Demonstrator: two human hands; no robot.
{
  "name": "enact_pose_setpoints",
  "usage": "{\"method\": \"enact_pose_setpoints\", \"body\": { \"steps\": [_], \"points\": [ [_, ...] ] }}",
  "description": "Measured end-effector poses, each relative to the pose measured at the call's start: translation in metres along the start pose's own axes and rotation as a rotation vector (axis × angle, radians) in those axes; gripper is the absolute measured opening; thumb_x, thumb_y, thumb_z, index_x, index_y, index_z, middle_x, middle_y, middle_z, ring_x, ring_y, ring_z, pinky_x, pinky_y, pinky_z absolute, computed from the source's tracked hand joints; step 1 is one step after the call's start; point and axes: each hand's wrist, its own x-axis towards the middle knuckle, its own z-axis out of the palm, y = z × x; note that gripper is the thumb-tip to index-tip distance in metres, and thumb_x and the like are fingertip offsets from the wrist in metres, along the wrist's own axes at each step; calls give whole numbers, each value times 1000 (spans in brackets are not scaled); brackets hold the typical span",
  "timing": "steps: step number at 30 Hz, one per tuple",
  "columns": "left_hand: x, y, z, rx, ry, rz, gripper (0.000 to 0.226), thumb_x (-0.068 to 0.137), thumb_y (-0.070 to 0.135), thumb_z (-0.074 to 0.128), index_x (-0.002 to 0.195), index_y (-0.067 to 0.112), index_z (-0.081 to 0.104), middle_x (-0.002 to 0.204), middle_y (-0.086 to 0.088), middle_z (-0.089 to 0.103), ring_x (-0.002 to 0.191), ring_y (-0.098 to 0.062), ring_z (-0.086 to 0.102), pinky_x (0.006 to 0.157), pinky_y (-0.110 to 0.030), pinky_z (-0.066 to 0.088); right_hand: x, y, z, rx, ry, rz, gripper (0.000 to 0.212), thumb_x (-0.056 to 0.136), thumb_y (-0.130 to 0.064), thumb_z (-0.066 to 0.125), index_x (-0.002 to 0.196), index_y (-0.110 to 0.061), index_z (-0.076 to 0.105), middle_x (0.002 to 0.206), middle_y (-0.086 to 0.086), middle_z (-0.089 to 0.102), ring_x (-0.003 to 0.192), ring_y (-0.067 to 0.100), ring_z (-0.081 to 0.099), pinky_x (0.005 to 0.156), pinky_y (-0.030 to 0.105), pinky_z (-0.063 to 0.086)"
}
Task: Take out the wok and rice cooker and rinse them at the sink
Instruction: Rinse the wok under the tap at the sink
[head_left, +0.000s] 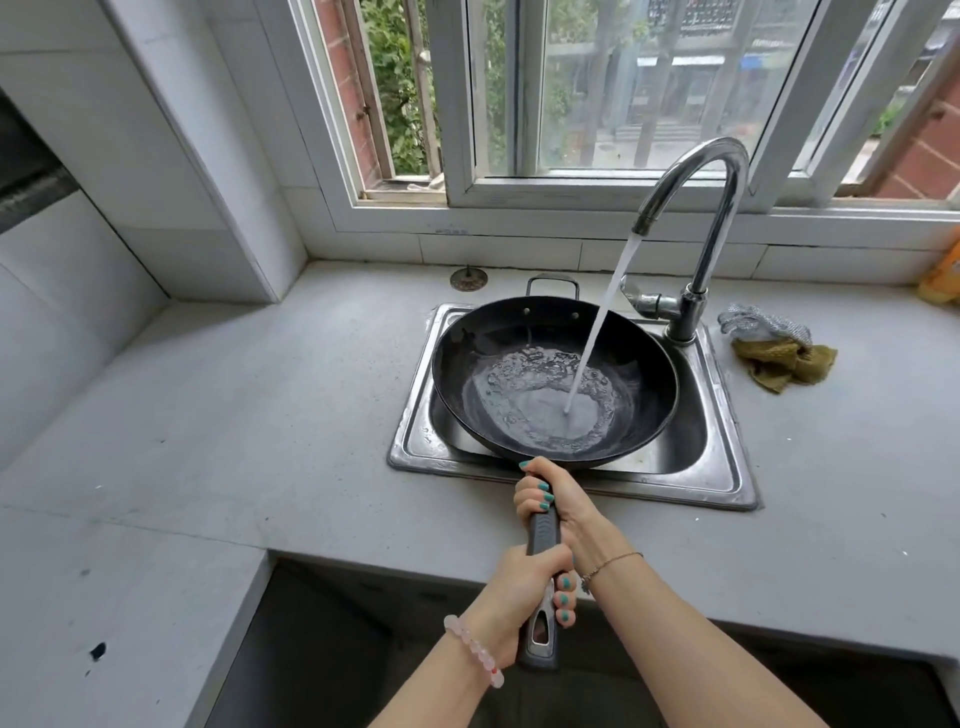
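A black wok (467, 358) sits over the steel sink (415, 441), with a small loop handle at its far side. Water runs from the chrome tap (696, 171) into the wok and pools in its bottom. The wok's long dark handle (544, 535) points toward me. My right hand (550, 493) grips the handle close to the wok's rim. My left hand (524, 587) grips it lower down, near the end with the hanging hole. No rice cooker is in view.
A grey countertop (234, 415) surrounds the sink. A metal scourer and an olive cloth (784, 358) lie right of the tap. A sink strainer (469, 278) rests by the back wall. A yellow packet (943, 280) is at the far right. Windows stand behind.
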Motion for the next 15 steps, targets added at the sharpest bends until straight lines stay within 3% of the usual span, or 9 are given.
{"method": "enact_pose_setpoints", "body": {
  "steps": [6,15],
  "points": [
    [14,-4,-10,68,4,2,3,90,5,47,87,6,46,52,1,45,41,-8,42,42,-19,40,8,1,-4,-106,68,-61,55,93,-14,43,39,-15,33,34,-5,28,23,6,25,25,14,24],
    [31,2,-13,68,-10,-7,11,89,1,49,79,7,48,56,-4,46,44,-11,44,44,-21,42,4,-1,-11,-285,153,-205,29,93,-16,54,66,-10,46,48,1,48,35,8,45,37,16,41]
  ]
}}
